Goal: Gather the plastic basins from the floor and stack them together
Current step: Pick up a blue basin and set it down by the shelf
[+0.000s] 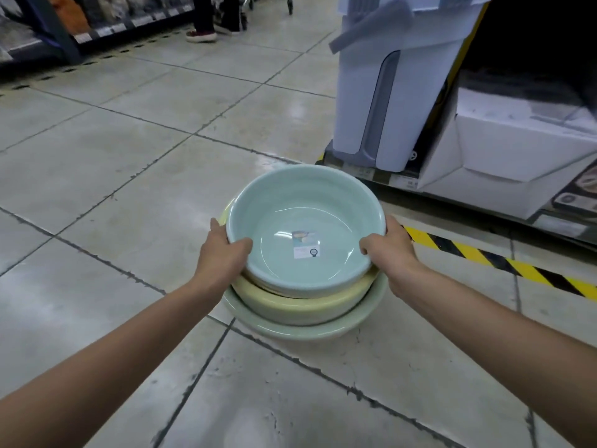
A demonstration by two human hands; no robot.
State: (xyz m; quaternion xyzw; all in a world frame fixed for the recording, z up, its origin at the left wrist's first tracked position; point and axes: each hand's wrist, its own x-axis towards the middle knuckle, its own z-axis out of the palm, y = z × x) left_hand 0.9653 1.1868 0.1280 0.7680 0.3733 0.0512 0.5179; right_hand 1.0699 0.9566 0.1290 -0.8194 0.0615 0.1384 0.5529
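Three plastic basins are nested on the tiled floor. The top one is a light blue basin (305,205) with a label stuck inside its bottom. It sits tilted in a pale yellow basin (300,307), which rests in a wider green basin (310,331). My left hand (223,257) grips the blue basin's left rim, thumb over the edge. On the opposite side, my right hand (392,250) holds the right rim the same way.
A low shelf on the right carries a tall white and grey plastic bin (387,101) and white boxes (504,156). Yellow-black hazard tape (504,261) runs along the floor there. Another shelf (58,30) and a person's feet (206,32) are at the far left.
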